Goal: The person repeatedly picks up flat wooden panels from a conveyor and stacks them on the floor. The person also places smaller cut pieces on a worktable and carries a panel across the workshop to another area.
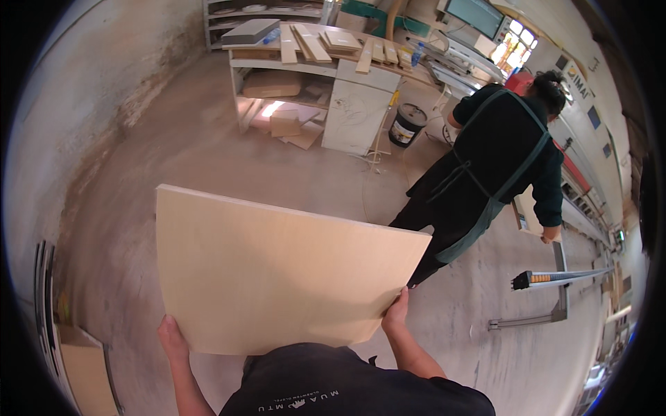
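A large pale wooden panel (pixel 277 277) is held out in front of my body, its near edge close to my dark shirt. My left hand (pixel 172 335) grips its left side near the lower corner, thumb showing at the edge. On the opposite side, my right hand (pixel 397 309) is closed around the right edge. The fingers of both hands are mostly hidden behind the panel. The panel's far edge tilts down toward the right.
A co-worker (pixel 496 145) in a dark apron stands ahead right, holding a board (pixel 528 211) at a long machine (pixel 579 180). A workbench (pixel 361 76) with wood strips stands at the back. Beside it sits a black bucket (pixel 408 125). A metal rail (pixel 562 279) juts out at right.
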{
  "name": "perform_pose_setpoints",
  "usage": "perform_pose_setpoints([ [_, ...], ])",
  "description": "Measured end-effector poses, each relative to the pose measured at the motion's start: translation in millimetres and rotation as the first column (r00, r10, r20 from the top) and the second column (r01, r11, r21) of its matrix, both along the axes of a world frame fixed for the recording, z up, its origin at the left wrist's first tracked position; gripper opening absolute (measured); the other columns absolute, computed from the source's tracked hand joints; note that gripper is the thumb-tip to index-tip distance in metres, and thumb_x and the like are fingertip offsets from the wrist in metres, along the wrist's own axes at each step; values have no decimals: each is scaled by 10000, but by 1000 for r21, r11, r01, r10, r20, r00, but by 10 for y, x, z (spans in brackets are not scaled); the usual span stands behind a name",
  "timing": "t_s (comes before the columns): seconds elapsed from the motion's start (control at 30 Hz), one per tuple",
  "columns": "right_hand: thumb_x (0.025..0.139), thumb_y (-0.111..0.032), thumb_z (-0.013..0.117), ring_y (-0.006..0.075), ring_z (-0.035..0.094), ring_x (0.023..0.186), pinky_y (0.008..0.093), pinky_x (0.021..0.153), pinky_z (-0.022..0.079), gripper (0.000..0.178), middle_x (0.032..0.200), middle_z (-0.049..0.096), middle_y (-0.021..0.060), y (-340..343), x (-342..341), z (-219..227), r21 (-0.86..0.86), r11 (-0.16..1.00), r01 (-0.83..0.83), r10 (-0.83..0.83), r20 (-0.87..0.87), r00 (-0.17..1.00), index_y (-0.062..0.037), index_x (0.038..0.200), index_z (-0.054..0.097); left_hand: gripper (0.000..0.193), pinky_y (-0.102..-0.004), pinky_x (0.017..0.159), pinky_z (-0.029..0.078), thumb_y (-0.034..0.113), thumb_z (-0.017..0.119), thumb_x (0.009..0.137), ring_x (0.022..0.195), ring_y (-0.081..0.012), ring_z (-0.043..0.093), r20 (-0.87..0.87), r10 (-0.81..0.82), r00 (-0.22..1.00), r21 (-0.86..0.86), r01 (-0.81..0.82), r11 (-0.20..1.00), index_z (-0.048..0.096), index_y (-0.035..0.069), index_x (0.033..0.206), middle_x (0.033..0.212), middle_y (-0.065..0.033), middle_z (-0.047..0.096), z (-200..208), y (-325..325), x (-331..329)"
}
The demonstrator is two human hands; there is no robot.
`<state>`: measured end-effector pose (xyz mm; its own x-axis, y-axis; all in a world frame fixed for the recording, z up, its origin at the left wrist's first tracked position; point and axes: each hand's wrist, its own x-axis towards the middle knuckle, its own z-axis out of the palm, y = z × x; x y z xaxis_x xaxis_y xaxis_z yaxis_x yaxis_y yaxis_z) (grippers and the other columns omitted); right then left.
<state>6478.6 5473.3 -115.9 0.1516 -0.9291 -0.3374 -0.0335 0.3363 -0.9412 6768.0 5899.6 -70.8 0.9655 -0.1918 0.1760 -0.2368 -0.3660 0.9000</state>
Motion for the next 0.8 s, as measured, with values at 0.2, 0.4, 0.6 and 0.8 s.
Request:
perform_pose_setpoints([
  [0.2, 1023, -457, 325, 277, 491, 1223, 375, 1042, 385, 596, 1343, 527, 159, -329, 564, -77, 65, 973, 220, -225, 78, 971, 15, 1364, 451, 614, -351, 627, 426, 505, 369, 985, 710, -153, 534, 35, -119, 992, -7, 119, 993, 579, -63, 884, 725, -126, 602, 12, -823, 1050],
  [0.4, 1013, -466, 328, 274, 471, 1248, 377, 1053, 370, 574, 1360, 519, 138, -453, 1204, 403, 168, 906, 389, -410, 114, 905, -36, 1368, 464, 620, -354, 606, 419, 518, 384, 978, 673, -155, 510, 66, -251, 966, -54, 254, 966, 574, -60, 861, 700, -131, 589, 126, -1612, 2037],
  [0.6, 1010, -467, 331, 270, 444, 1274, 381, 1071, 351, 581, 1379, 505, 131, -586, 1474, 694, 95, 871, 481, -489, 98, 867, -46, 1395, 443, 603, -349, 592, 414, 502, 403, 981, 660, -158, 498, 36, -355, 934, -40, 357, 933, 580, -62, 861, 690, -139, 586, 168, -2206, 2528],
  [0.8, 1006, -491, 329, 273, 428, 1294, 377, 1088, 333, 611, 1407, 483, 136, -816, 1589, 657, 104, 886, 451, -461, 116, 880, -48, 1416, 418, 589, -358, 607, 430, 480, 399, 987, 670, -161, 510, 57, -389, 919, -30, 392, 920, 592, -65, 876, 711, -151, 608, 169, -2516, 2799],
])
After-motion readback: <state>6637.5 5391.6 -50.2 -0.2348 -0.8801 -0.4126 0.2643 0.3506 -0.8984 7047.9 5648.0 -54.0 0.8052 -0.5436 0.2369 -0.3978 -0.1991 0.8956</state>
